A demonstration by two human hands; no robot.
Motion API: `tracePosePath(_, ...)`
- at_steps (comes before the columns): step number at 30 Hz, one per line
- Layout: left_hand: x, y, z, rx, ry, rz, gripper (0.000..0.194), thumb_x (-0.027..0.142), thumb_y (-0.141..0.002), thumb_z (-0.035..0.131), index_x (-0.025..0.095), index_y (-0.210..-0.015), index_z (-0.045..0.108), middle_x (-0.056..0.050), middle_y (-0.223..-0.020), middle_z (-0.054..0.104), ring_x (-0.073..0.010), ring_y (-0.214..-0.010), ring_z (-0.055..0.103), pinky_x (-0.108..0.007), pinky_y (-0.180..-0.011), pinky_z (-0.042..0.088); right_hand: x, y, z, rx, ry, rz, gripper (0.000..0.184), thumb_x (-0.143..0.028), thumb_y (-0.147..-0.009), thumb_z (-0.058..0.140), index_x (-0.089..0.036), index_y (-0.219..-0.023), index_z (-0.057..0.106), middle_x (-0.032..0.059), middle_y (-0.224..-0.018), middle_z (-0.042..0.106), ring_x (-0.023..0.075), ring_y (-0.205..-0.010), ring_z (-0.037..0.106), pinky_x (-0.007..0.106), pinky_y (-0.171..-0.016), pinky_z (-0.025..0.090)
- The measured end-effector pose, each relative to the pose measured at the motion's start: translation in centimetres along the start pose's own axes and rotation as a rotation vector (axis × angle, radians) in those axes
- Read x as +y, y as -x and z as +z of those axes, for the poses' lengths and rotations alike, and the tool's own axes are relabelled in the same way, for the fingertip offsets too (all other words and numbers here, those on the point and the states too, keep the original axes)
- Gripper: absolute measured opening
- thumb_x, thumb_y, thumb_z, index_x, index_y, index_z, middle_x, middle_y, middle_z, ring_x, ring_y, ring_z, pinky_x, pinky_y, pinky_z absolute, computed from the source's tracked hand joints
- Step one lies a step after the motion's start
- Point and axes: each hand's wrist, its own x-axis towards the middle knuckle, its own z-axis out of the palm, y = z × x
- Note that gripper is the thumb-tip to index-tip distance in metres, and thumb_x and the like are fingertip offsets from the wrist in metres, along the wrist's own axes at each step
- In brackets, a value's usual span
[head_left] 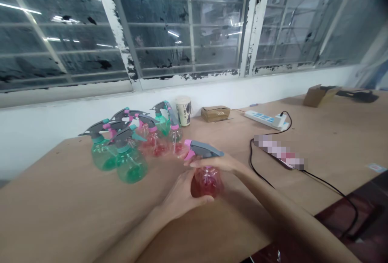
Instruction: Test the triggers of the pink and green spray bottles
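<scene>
A pink spray bottle [211,183] with a grey and pink trigger head [203,148] stands upright on the wooden table in front of me. My left hand [183,196] is wrapped around the left side of its round body, thumb across the front. My right hand [209,163] closes about the neck just under the spray head, its fingers reaching to the left. Further left, several spray bottles stand in a cluster, among them a green spray bottle [131,166] and a pink spray bottle [156,142], all with trigger heads.
Behind are a paper cup [183,111] and a brown cardboard box [215,113]. At right lie a white power strip [263,120] with a plugged-in charger, a blurred-out phone [279,152] and black cables. An open carton [319,95] sits far right. Barred windows rise behind the table [60,206].
</scene>
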Motion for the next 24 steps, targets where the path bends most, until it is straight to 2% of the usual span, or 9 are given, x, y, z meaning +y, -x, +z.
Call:
tracePosePath(2,-0.3,0.0,0.2,0.005,-0.023,-0.013,0.074,0.049,-0.070,0.068,0.028,-0.135,0.040,-0.010,-0.138,0.048,-0.0370,-0.127,0.042,-0.057,-0.102,0.035,0.6,-0.3,-0.4,0.051,0.028,-0.006,0.037,-0.034,-0.074,0.069,-0.024,-0.109,0.064,0.0015,-0.094,0.070,0.0186,-0.089,0.064,0.034,-0.081,0.050)
tracePosePath(5,-0.6,0.2,0.6,0.025,-0.117,-0.008,0.071,0.049,-0.077,0.062,0.025,-0.138,0.035,-0.011,-0.141,0.045,-0.0337,-0.130,0.040,-0.055,-0.106,0.032,1.4,-0.3,-1.3,0.218,0.084,0.035,0.031,-0.036,-0.073,0.069,-0.023,-0.101,0.066,0.0006,-0.089,0.070,0.0188,-0.086,0.064,0.036,-0.085,0.049)
tracePosePath(7,-0.7,0.3,1.0,0.047,-0.197,0.011,0.066,0.044,-0.081,0.059,0.023,-0.138,0.032,-0.012,-0.141,0.044,-0.0307,-0.130,0.040,-0.053,-0.108,0.031,2.0,-0.2,-2.2,0.355,0.101,0.050,0.027,-0.038,-0.073,0.068,-0.022,-0.096,0.067,0.0011,-0.087,0.070,0.0204,-0.089,0.064,0.037,-0.088,0.047)
tracePosePath(10,-1.0,0.4,1.4,0.059,-0.287,0.046,0.059,0.037,-0.085,0.054,0.021,-0.137,0.032,-0.012,-0.139,0.046,-0.0282,-0.128,0.043,-0.050,-0.106,0.034,2.8,-0.1,-3.8,0.481,0.092,0.020,0.030,-0.042,-0.075,0.065,-0.022,-0.096,0.067,0.0028,-0.084,0.070,0.0232,-0.092,0.064,0.039,-0.089,0.046)
tracePosePath(16,-1.4,0.4,1.6,0.064,-0.339,0.078,0.050,0.034,-0.087,0.051,0.023,-0.133,0.036,-0.010,-0.136,0.050,-0.0271,-0.126,0.046,-0.048,-0.104,0.039,3.6,0.7,-5.6,0.558,0.193,-0.009,0.033,-0.046,-0.076,0.063,-0.024,-0.100,0.066,0.0040,-0.095,0.071,0.0255,-0.103,0.060,0.043,-0.092,0.043)
tracePosePath(20,-1.3,0.4,1.5,0.050,-0.363,0.074,0.048,0.034,-0.088,0.050,0.021,-0.132,0.038,-0.010,-0.136,0.050,-0.0264,-0.127,0.045,-0.047,-0.104,0.038,3.3,1.3,-5.3,0.625,0.281,0.004,0.035,-0.047,-0.075,0.065,-0.027,-0.103,0.066,0.0041,-0.103,0.070,0.0263,-0.103,0.061,0.045,-0.097,0.040)
tracePosePath(24,-1.3,0.3,1.5,0.026,-0.395,0.062,0.047,0.034,-0.088,0.049,0.019,-0.131,0.039,-0.011,-0.137,0.049,-0.0256,-0.128,0.043,-0.047,-0.106,0.037,2.6,1.3,-4.8,0.663,0.271,-0.075,0.036,-0.042,-0.077,0.062,-0.027,-0.110,0.063,0.0051,-0.113,0.067,0.0253,-0.109,0.058,0.042,-0.097,0.041)
